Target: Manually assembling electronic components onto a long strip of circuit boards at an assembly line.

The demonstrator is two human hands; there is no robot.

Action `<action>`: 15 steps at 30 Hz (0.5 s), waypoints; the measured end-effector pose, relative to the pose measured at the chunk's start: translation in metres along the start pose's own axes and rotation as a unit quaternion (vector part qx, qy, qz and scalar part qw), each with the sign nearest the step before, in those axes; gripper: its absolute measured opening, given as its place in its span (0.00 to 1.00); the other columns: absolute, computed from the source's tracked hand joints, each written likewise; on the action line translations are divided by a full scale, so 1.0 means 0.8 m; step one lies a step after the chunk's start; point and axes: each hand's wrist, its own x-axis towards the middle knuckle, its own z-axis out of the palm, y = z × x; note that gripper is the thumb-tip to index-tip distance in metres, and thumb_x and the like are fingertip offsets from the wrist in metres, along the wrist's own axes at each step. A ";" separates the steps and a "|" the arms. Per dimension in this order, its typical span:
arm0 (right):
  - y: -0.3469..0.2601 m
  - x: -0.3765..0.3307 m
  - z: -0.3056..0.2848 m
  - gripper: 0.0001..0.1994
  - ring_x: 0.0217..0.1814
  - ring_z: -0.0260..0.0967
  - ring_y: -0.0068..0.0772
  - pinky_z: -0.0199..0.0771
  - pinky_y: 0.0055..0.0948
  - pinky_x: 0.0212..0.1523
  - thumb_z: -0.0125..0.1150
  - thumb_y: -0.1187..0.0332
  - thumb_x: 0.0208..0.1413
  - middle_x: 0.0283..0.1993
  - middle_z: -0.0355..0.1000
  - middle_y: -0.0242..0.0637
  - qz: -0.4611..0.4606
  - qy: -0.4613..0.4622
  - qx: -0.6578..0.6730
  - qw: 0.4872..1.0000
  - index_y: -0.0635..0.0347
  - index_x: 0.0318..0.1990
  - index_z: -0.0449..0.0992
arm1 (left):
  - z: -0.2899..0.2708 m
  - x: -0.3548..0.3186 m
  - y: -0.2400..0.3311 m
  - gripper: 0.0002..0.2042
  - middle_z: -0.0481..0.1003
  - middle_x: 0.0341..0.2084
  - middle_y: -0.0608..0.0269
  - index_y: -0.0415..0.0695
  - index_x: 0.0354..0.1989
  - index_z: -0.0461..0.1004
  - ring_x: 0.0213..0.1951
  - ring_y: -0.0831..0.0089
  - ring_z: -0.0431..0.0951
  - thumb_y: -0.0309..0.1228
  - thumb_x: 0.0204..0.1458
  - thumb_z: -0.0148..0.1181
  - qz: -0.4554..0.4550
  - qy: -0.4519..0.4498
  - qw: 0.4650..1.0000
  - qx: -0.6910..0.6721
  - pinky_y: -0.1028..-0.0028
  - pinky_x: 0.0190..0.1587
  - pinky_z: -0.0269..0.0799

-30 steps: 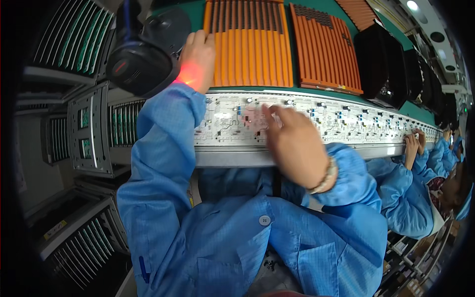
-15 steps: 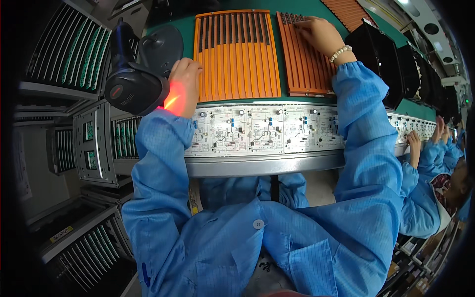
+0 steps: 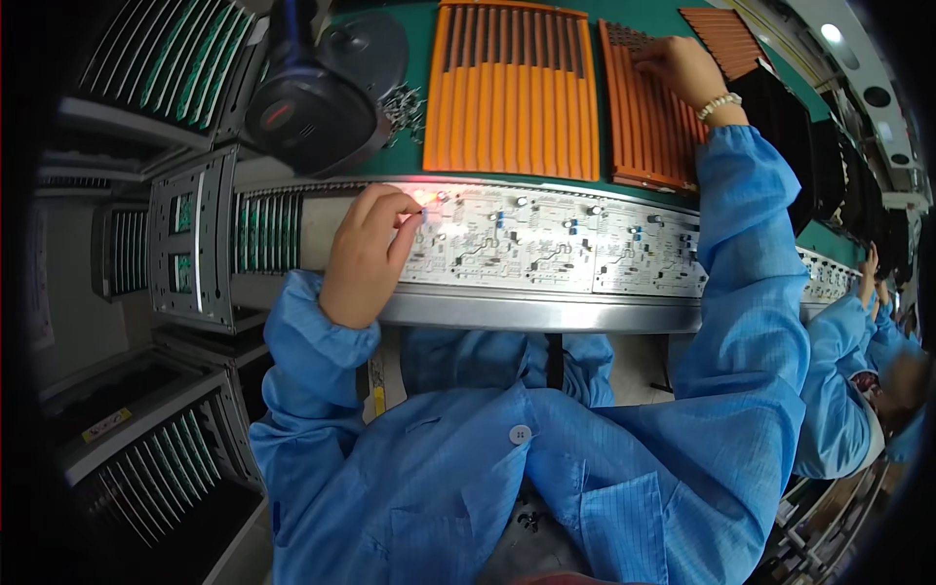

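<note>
Head view: left hand (image 3: pixel 363 255) at the left end of the row of boards (image 3: pixel 546 249), palm down, fingers curled, thumb and forefinger nearly meeting. Small bluish bit at those fingertips; can't tell if it's pinched or sitting on the board. Right hand (image 3: pixel 684 73) reaches out over the brown tray (image 3: pixel 648 146), fingers bent down among the dark parts at its far end; can't tell how far the fingers are apart or if they've got hold of a part. Pale bead bracelet (image 3: pixel 720 107) on right wrist.

Boards are white, populated with small parts, lying end to end along a metal rail (image 3: pixel 546 314) in front of the person, running off to the right behind the right sleeve. Red glow (image 3: pixel 437 198) on the boards just beside the left fingertips.

Orange tray (image 3: pixel 512 122) beyond the boards, ribbed, dark parts in the far part of its channels; brown tray right of it. Third tray (image 3: pixel 723 41) further back, black bins (image 3: pixel 785 146) to the right. All on green mat (image 3: pixel 417 57). Black scanner (image 3: pixel 310 122) on its stand, upper left; loose metallic parts (image 3: pixel 403 109) between it and the orange tray. Racks (image 3: pixel 166 63) with green boards, far left. Co-worker (image 3: pixel 834 400) in blue, right edge.
</note>
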 end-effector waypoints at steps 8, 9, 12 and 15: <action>-0.034 -0.022 -0.019 0.08 0.34 0.77 0.34 0.77 0.29 0.37 0.64 0.71 0.52 0.35 0.79 0.39 0.015 0.013 0.044 0.999 0.59 0.40 0.81 | -0.035 -0.048 -0.078 0.06 0.72 0.34 0.57 0.40 0.35 0.71 0.40 0.58 0.72 0.25 0.51 0.60 0.039 -0.072 0.996 0.041 0.65 0.45 0.66; -0.043 -0.027 -0.025 0.08 0.34 0.77 0.33 0.76 0.29 0.37 0.63 0.71 0.52 0.36 0.79 0.39 0.019 0.023 0.057 0.998 0.60 0.40 0.80 | -0.032 -0.048 -0.078 0.06 0.72 0.34 0.57 0.41 0.35 0.71 0.39 0.59 0.72 0.25 0.51 0.60 0.054 -0.081 0.994 0.044 0.65 0.46 0.66; -0.090 -0.050 -0.050 0.07 0.35 0.76 0.32 0.76 0.27 0.36 0.63 0.73 0.52 0.36 0.78 0.38 0.015 0.035 0.081 0.996 0.62 0.39 0.79 | -0.026 -0.044 -0.078 0.05 0.72 0.34 0.59 0.41 0.34 0.71 0.39 0.60 0.72 0.25 0.50 0.60 0.088 -0.102 0.990 0.047 0.65 0.46 0.65; -0.147 -0.066 -0.073 0.07 0.35 0.76 0.32 0.75 0.26 0.35 0.63 0.75 0.50 0.35 0.77 0.38 -0.001 0.047 0.102 0.994 0.63 0.38 0.79 | -0.028 -0.046 -0.084 0.06 0.72 0.35 0.58 0.41 0.34 0.71 0.39 0.58 0.71 0.25 0.50 0.60 0.096 -0.123 0.986 0.059 0.65 0.46 0.64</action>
